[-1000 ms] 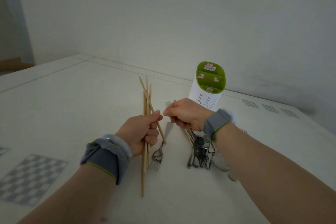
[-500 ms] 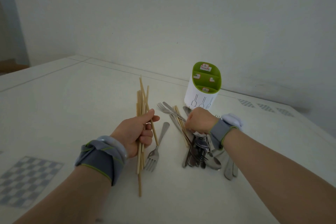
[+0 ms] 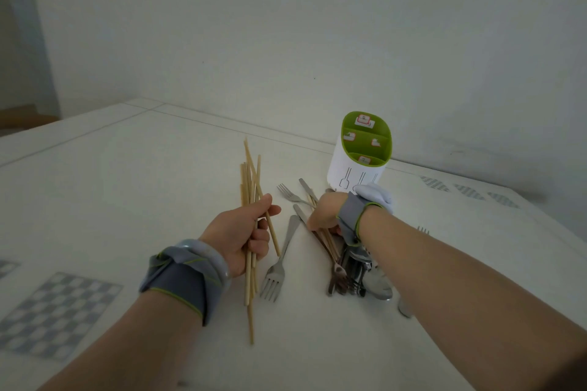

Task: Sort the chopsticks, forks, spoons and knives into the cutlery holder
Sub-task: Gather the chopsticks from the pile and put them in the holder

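My left hand (image 3: 239,233) grips a bundle of several wooden chopsticks (image 3: 251,174), held upright above the table. My right hand (image 3: 324,211) is down on the pile of cutlery (image 3: 352,273), fingers curled among chopsticks and metal handles; what it holds is hidden under the hand. A single fork (image 3: 279,263) lies between the two hands, tines toward me. The white cutlery holder (image 3: 355,168) with a green divided top stands upright just behind my right hand, its compartments holding only labels.
The white table (image 3: 127,184) runs to a plain wall at the back. A grey checkered patch (image 3: 54,311) lies at the near left, and small patterned patches (image 3: 467,192) at the far right. A fork tip (image 3: 422,229) shows beyond my right forearm.
My right hand has dropped from beside the left hand's chopsticks down onto the cutlery pile. The left hand has kept its bundle and lowered slightly.
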A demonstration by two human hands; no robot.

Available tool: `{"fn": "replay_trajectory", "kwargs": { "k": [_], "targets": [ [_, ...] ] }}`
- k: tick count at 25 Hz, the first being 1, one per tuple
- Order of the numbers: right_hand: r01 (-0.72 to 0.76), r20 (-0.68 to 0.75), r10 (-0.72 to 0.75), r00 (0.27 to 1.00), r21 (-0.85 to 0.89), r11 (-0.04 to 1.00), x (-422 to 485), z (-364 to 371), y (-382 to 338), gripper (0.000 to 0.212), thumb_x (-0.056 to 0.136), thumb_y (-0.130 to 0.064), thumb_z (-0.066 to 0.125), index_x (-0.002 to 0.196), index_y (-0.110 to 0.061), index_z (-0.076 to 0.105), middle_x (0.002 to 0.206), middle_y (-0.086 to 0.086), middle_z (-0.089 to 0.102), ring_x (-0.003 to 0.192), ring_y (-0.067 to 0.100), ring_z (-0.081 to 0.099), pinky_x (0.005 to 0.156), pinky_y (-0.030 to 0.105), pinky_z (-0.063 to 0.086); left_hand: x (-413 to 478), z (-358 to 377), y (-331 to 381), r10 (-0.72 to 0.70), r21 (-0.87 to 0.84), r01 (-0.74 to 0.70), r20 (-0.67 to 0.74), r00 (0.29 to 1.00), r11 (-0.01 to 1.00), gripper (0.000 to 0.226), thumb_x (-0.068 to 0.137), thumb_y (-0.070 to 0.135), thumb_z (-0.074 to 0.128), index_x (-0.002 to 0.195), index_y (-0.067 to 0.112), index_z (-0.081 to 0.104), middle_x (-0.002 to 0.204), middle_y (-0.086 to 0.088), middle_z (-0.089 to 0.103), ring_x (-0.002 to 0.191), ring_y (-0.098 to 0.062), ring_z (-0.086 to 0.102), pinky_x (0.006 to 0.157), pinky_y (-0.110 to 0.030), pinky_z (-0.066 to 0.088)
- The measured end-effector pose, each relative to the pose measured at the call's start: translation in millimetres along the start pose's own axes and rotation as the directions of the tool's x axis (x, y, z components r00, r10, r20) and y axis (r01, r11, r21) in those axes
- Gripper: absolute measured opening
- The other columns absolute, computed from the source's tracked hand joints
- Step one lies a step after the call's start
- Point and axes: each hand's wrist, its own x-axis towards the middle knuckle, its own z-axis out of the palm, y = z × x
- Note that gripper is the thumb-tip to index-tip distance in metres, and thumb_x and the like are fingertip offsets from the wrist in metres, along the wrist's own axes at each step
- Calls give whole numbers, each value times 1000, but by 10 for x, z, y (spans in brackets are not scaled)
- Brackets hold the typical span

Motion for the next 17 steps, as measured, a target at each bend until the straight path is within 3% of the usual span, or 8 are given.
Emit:
{"fn": "replay_trajectory", "kwargs": {
  "k": [3, 6, 8, 10, 13, 17],
  "targets": [
    [-16, 29, 16, 999, -9, 1000, -45, 48, -8, 19, 81, -21, 63, 83, -6, 51, 67, 7, 47, 71, 30, 51, 75, 38, 45, -5, 18, -3, -6, 1, 6, -14, 1000, 1000, 27, 89, 31, 60, 80, 6, 61, 58, 2, 33, 32, -4, 30, 28, -10, 26],
    [15, -21, -16, 1000, -27, 1000, -68, 129, -28, 13, 84, -15, 56, 77, -7, 48, 65, 5, 42, 66, 28, 46, 74, 34, 39, -20, 24, -8, -10, 1, 10, -22, 1000, 1000, 27, 90, 29, 59, 80, 5, 60, 60, 1, 32, 32, -3, 30, 27, -10, 26],
    [33, -36, -35, 999, -50, 998, -85, 129, -48, 21, 85, -15, 56, 68, -8, 46, 64, 5, 43, 59, 25, 45, 71, 34, 40, -24, 16, -7, -11, -1, 11, -20, 1000, 1000, 27, 90, 29, 59, 80, 5, 60, 61, 1, 33, 32, -3, 30, 27, -10, 26],
    [47, -29, -49, 998, -54, 997, -111, 97, -62, 28, 84, -14, 57, 61, -10, 43, 62, 6, 45, 52, 19, 42, 59, 32, 42, -24, 16, -3, -12, 1, 12, -19, 1000, 1000, 27, 90, 29, 59, 80, 5, 60, 61, 1, 33, 32, -3, 31, 27, -10, 27],
    [21, -17, -20, 1000, 59, 998, -133, 54, -36, 29, 86, -11, 55, 61, -9, 41, 62, 7, 46, 49, 19, 43, 43, 25, 34, -23, 24, -8, -14, 5, 14, -13, 1000, 1000, 26, 90, 29, 59, 81, 5, 61, 59, 1, 34, 33, -3, 31, 27, -10, 28],
    [2, -20, 1, 1000, 145, 989, -126, 34, -26, 30, 89, -13, 54, 62, -9, 41, 61, 8, 47, 48, 19, 44, 42, 26, 34, -19, 18, -13, -22, 14, 22, -15, 1000, 1000, 26, 90, 29, 59, 81, 5, 60, 58, 2, 34, 32, -4, 30, 27, -10, 27]
  ]
}}
